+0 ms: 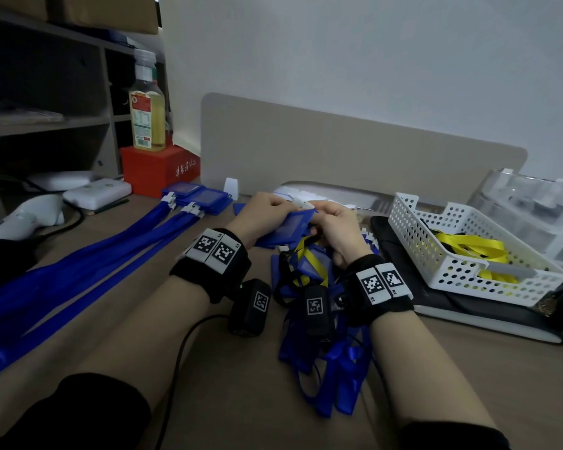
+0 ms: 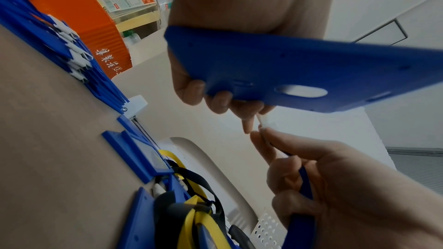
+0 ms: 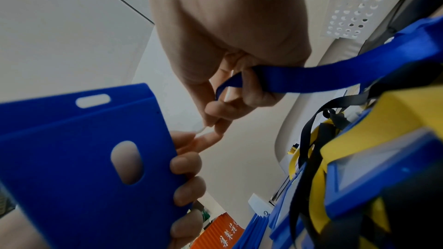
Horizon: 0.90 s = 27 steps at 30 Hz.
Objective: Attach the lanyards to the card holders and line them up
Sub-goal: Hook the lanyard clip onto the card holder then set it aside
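Above the desk (image 1: 234, 368), the left hand (image 1: 260, 211) grips a blue card holder (image 2: 299, 71) by its edge while the right hand (image 1: 337, 228) pinches the white clip (image 2: 262, 120) of a blue lanyard (image 3: 323, 77) just beside it.

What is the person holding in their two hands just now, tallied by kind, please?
Blue card holder, gripped by the left hand: 1
Blue lanyard, held in the right hand: 1
White clip at the lanyard's end, pinched at the fingers: 1
Total: 3
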Motion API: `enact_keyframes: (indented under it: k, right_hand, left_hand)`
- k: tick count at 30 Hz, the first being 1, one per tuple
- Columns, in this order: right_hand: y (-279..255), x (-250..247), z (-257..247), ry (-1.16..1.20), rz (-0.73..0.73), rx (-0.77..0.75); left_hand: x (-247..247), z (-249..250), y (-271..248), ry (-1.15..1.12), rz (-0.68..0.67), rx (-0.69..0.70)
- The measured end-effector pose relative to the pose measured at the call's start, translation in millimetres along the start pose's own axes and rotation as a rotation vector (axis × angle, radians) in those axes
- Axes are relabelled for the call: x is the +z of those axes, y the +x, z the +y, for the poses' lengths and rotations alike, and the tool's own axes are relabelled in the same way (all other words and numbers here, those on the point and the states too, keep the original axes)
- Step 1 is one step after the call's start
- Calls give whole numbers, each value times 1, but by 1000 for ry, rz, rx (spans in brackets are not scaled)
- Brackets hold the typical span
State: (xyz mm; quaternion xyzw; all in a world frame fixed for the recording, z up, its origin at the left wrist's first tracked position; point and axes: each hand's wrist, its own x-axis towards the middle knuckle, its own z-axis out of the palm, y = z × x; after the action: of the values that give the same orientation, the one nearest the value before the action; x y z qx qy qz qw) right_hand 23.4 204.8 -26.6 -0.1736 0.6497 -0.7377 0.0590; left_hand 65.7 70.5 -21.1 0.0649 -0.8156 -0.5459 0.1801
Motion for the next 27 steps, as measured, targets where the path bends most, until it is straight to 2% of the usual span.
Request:
enact_keyframes:
  k: [3, 7, 12, 16, 27]
  right_hand:
    - [0, 1, 1, -9, -5, -27]
    - [-2, 2, 1, -12, -46, -40]
    - [-2, 3, 3, -63, -57, -29]
    - [0, 4, 5, -61, -50, -49]
    - [2, 6, 7, -125, -32, -81]
  left_hand:
    - [0, 4, -4, -2, 44, -30]
    - [2, 5, -7, 3, 24, -19]
    - [2, 7, -8, -58, 63, -31]
    - [1, 6, -8, -85, 57, -69]
    - [0, 12, -10, -13, 31, -36]
